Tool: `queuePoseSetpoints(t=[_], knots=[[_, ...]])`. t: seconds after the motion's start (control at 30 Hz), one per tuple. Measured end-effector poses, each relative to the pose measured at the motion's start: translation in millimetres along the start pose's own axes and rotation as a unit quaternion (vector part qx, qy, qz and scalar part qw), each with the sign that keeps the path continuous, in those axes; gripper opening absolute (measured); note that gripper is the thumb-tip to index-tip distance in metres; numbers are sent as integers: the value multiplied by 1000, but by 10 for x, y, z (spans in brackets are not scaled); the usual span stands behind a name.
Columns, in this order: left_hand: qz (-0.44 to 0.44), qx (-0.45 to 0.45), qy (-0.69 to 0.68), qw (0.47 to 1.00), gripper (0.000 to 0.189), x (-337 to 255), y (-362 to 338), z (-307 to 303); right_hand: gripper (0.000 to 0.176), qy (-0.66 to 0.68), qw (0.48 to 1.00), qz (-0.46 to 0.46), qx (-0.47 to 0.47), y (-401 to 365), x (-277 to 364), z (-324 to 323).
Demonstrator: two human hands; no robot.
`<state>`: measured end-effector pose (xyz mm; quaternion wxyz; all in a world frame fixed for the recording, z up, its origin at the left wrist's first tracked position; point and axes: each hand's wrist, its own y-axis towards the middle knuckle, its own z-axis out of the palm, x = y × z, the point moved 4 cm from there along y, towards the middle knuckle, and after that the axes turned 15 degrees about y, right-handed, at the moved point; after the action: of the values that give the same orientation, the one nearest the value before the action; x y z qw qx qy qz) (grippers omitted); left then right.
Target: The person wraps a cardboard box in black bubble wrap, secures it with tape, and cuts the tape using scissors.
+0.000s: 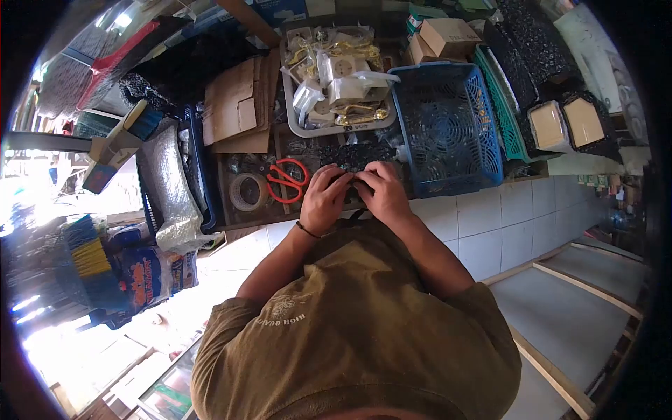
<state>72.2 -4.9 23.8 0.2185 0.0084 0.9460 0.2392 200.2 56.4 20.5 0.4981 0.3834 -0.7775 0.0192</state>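
Observation:
My left hand and my right hand meet at the near edge of the worktable, close to my body. The fingers of both are bent, with fingertips pressed together around something small and dark. What it is I cannot make out, as the fingers cover most of it. Just left of my left hand lie scissors with red-orange handles. Beside them is a roll of tape. Dark, shiny bits are spread on the table beyond my fingers.
A whitish tray piled with wrapped brass-coloured fittings and beige plates stands ahead. To its right is a blue plastic basket. Flattened cardboard and bubble wrap are on the left. Small cardboard boxes sit at the back right.

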Motion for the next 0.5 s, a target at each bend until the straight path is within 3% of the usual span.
queuePoseSetpoints(t=[0.5], knots=[[-22,8,40,999,28,-51,-15,11,24,0,999,21,-39,-32,-2,-13]])
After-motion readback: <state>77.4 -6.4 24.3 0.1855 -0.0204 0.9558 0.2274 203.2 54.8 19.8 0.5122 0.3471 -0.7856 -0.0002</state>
